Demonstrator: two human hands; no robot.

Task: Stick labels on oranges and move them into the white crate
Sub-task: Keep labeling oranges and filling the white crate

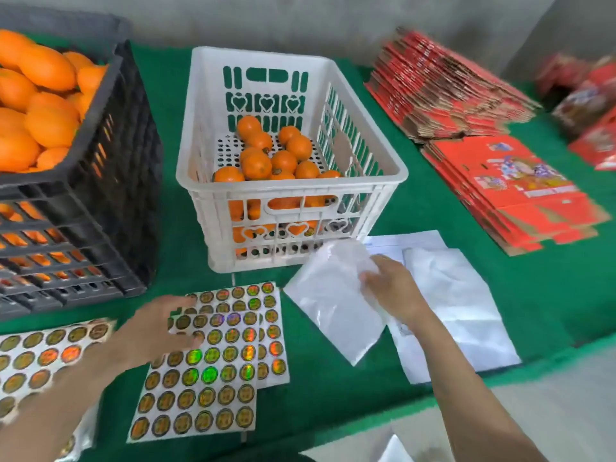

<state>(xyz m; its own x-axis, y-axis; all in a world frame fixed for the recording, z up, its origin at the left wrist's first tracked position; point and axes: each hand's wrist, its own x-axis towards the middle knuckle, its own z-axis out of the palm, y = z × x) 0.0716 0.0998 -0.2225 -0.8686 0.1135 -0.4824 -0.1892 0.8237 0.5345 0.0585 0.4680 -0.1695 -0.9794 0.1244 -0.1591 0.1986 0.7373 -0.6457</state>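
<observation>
Oranges [266, 161], round, bright-skinned, roughly a dozen, sit loose on the floor of the white slotted plastic crate [200, 128]. It's the only view I have, the head cam, and the crate is mid-frame.

- Far left there's a black plastic lattice crate [133, 168], heaped to the rim with a bigger orange pile [43, 105]. It stands near the white crate, not touching it.
- A white sheet of round holographic gold labels [206, 388] lies near the front edge and overlaps a second label sheet [271, 328]. A third label sheet [36, 355] is at the left, under my left forearm.
- Left hand [160, 325]: fingers look stretched out and resting on the upper-left corner of the top sheet, nothing gripped. The picture is blurred there.
- Right hand [393, 288]: fingers curled, grasping the right edge of a translucent white plastic bag [333, 315]. The bag hangs tilted just in front of the white crate.
- White paper sheets [466, 311] lie flat under and to the right of that hand.

Surface is a table under green felt cloth [333, 401]. On its right side are two stacks of flattened red printed cardboard boxes [516, 195], the rear stack fanned out. Behind the table is a plain grey wall [300, 18], and there's grey floor [550, 411] at lower right.
</observation>
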